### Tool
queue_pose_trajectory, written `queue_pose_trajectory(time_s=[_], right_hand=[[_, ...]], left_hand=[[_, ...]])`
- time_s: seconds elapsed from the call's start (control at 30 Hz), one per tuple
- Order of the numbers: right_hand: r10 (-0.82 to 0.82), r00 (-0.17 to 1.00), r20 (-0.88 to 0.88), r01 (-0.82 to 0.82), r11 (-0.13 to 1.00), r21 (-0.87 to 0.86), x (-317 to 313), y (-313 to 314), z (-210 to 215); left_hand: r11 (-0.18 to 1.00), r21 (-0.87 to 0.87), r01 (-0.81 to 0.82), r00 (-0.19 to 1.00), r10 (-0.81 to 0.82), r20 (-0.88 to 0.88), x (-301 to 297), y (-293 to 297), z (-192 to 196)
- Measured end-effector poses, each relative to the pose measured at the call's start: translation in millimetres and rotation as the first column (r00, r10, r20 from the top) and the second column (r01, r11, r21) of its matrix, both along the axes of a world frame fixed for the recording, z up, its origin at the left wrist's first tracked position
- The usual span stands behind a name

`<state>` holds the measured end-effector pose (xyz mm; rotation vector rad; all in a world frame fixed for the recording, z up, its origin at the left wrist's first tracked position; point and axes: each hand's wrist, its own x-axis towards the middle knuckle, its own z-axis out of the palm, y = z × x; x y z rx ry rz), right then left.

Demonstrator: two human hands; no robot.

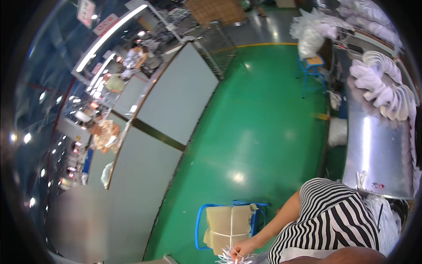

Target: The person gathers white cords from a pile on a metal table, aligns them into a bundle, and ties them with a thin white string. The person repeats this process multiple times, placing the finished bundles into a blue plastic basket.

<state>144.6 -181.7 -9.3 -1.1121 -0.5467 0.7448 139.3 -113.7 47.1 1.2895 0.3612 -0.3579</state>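
Observation:
My right hand [243,250] is at the bottom centre, with the bent forearm running down to it from a black-and-white striped sleeve. Its fingers are closed around a bunch of thin white strips [226,255], whose loose ends stick out on the left. A cord circles the wrist. Just beyond the hand, a bundle of beige fabric pieces [220,220], tied crosswise with white strip, rests on a blue-framed stool [199,226]. The picture's lower edge cuts off part of the strips. My left hand lies outside the picture.
On the right is a shiny metal table [373,145] carrying fanned rows of white curved pads [380,83]. Grey partitions [149,176] line the left, with people behind them. Farther up the green floor [246,119] stands another blue stool [313,66] near white plastic bags [310,39].

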Motion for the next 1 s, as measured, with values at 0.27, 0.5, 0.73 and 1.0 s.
queue_pose_trajectory(time_s=[0.27,0.5,0.73,1.0], right_hand=[[-0.318,0.948,-0.034,0.319,0.946,0.061,43.4,-81.3,68.8],[-0.457,0.842,0.286,0.462,0.885,0.055,110.4,-123.1,38.5],[-0.522,0.738,0.429,0.57,0.821,0.018,96.0,-133.5,96.4],[-0.228,0.964,0.138,0.214,0.971,0.11,87.3,-111.0,120.3]], left_hand=[[0.966,-0.086,0.244,0.967,-0.249,-0.046,49.6,-54.4,-6.1],[0.917,-0.092,0.387,0.921,-0.381,0.074,75.2,-84.8,18.4],[0.927,-0.106,0.359,0.93,-0.346,0.122,76.0,-67.5,29.4],[0.931,-0.364,-0.016,0.988,0.07,0.134,28.5,21.3,15.2]])
